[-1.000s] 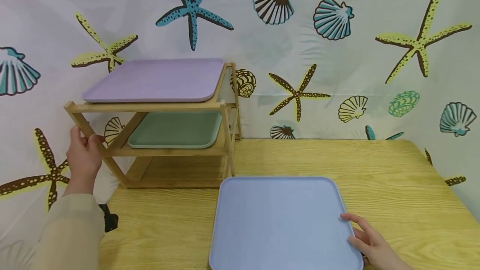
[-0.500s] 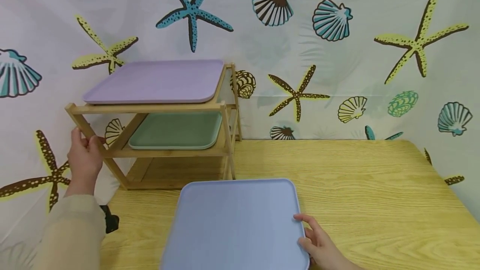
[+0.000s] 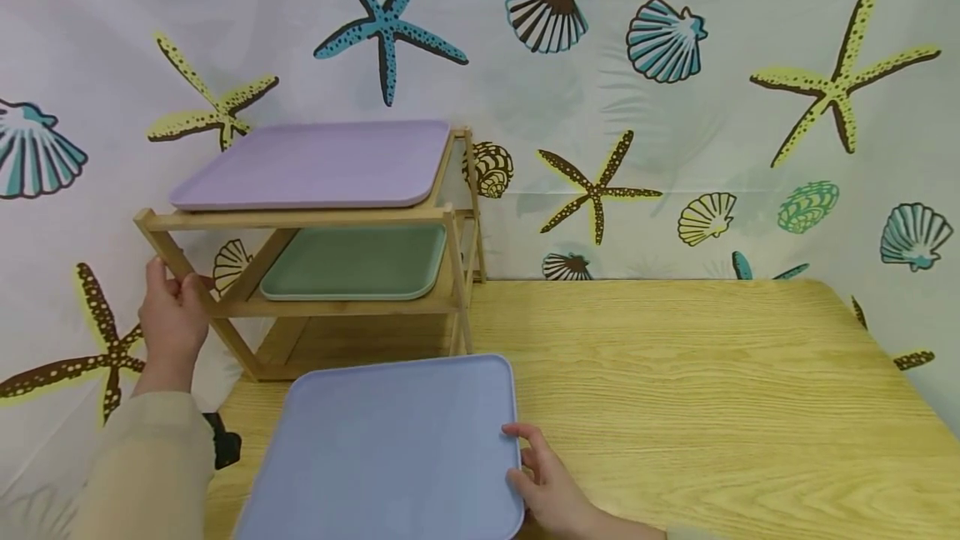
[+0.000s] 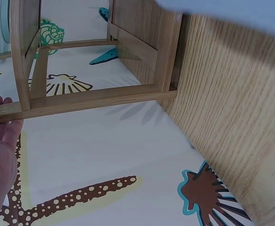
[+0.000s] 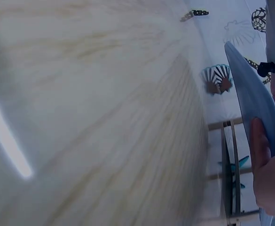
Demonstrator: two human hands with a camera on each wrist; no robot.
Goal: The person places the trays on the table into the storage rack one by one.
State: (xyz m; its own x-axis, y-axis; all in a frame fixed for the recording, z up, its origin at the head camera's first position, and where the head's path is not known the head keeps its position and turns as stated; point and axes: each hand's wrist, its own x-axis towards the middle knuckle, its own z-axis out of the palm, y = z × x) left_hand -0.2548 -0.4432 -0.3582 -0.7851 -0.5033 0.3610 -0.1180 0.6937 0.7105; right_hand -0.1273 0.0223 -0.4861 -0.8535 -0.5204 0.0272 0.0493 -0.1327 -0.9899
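Observation:
My right hand [image 3: 551,486] pinches the right edge of a blue tray [image 3: 397,448], thumb and index finger on its rim and the other fingers partly beneath. In the right wrist view the tray [image 5: 255,89] is seen edge-on, above the table surface. My left hand [image 3: 172,307] grips the slanted left front post of a wooden three-level rack [image 3: 345,307]; the left wrist view shows its fingers around the rack's wood [image 4: 95,99]. A purple tray [image 3: 322,165] lies on the top level, a green tray [image 3: 360,261] on the middle one. The bottom level's wooden slats show bare.
The rack stands at the left back of a wood-grain table [image 3: 675,382]. Behind it hangs a white cloth [image 3: 570,98] printed with starfish and shells. A dark strap [image 3: 222,440] is on the left wrist.
My right hand has carried the blue tray leftward, from the right of the rack to in front of it, and the tray has turned slightly. The left hand keeps its grip on the post.

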